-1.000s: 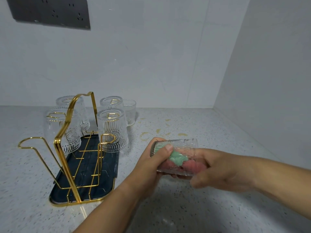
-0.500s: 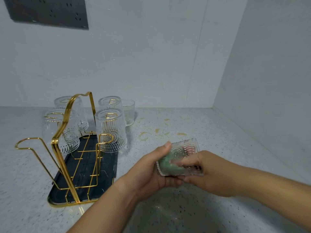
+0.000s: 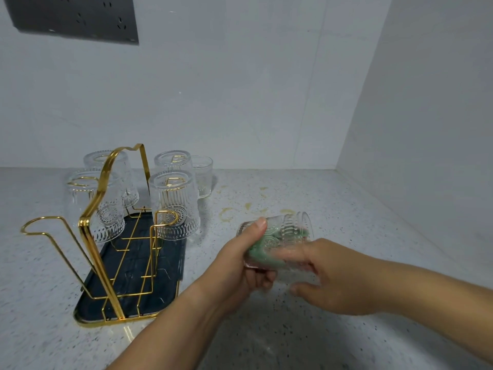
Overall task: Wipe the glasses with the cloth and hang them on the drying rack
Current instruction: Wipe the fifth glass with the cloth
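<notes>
Head view: left hand (image 3: pixel 237 265) grips ribbed glass (image 3: pixel 292 227); right hand (image 3: pixel 340 276) pinches green cloth (image 3: pixel 260 252) inside.

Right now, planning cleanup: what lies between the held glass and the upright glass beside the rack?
Head view: only yellowish stains on the countertop separate held glass from upright glass.

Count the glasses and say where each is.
6. Four hang inverted on the drying rack: back-left glass, front-left glass, back-right glass, front-right glass. A fifth glass stands on the counter nearby; the sixth glass is between left hand and right hand.
</notes>
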A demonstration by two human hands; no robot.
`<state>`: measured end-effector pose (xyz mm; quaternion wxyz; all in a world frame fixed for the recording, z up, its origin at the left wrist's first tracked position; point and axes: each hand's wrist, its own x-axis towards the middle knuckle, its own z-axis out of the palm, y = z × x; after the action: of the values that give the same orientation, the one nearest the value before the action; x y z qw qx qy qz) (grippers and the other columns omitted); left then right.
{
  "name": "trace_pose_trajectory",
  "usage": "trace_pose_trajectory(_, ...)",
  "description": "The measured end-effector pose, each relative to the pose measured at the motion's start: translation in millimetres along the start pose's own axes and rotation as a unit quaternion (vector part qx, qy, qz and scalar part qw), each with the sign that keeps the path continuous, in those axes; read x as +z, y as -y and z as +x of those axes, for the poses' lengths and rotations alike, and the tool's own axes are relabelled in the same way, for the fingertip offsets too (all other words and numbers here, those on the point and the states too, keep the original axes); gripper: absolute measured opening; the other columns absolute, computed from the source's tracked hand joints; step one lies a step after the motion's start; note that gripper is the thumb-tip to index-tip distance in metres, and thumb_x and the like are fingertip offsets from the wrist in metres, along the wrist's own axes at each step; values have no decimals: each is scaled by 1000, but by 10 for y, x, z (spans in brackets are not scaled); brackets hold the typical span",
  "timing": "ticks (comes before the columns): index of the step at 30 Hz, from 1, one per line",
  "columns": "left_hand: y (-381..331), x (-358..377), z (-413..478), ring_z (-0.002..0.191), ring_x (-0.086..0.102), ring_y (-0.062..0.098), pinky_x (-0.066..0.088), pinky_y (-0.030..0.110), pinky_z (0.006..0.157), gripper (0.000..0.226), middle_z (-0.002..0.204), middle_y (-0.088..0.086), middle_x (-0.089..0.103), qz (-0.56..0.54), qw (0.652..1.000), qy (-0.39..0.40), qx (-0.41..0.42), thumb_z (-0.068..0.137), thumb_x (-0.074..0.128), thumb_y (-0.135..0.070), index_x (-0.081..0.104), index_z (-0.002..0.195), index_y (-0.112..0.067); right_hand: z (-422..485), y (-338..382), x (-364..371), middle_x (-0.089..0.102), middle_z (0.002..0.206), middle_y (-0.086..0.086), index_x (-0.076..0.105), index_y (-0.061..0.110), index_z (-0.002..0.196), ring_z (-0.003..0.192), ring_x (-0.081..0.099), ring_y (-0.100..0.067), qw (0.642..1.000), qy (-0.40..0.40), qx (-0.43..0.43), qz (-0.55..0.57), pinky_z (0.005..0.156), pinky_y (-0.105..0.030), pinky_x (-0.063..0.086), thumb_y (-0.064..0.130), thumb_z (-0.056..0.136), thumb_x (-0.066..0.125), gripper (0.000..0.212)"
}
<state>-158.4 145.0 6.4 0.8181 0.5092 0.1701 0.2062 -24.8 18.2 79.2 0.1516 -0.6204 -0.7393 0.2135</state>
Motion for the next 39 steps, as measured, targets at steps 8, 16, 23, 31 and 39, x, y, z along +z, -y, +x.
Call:
trace_pose_trajectory(8, -68, -81, -54, 71, 63, 24, 50, 32, 66, 83, 94, 18, 71, 18, 985, 106, -134, 86, 43, -82, 79, 114, -12, -7, -60, 73, 65, 108, 27, 65, 33, 128, 105, 56, 13, 986, 10, -42, -160, 97, -23, 46, 34, 104, 57, 26)
trace_pose_trajectory(16, 79, -30, 6, 83, 63, 32, 52, 39, 63, 46, 105, 10, 76, 72, 991, -11, 109, 80, 74, -56, 59, 116, -32, 47, 60, -60, 78, 113, -12, 73, 8, 119, 112, 72, -27, 918, -72, 101, 376, 102, -28, 53, 13, 104, 55, 23)
trace_pose_trajectory(23, -95, -60, -14, 93, 67, 40, 55, 50, 86, 64, 108, 28, 74, -88, 995, -41, -26, 72, 85, -52, 79, 109, -1, 165, 100, 81, 71, 116, 15, 69, 28, 116, 115, 62, -3, 998, -50, -13, -39, 111, -39, 44, 35, 97, 67, 21)
trace_pose_trajectory(31, -75, -35, -29, 69, 66, 31, 52, 32, 59, 60, 91, 16, 75, -22, 995, 41, -93, 86, 60, -65, 81, 101, -10, 78, -73, 86, 68, 113, 26, 70, 38, 114, 117, 58, 7, 994, -14, -15, -112, 122, -33, 32, 34, 101, 60, 17)
trace_pose_trajectory(39, 35, -33, -8, 92, 70, 21, 53, 34, 74, 45, 110, 6, 75, 75, 994, 19, 81, 84, 75, -44, 56, 123, -34, 67, -101, 36, 74, 124, -14, 73, 9, 123, 121, 68, -28, 877, -73, 107, 463, 109, -36, 51, 8, 86, 70, 37)
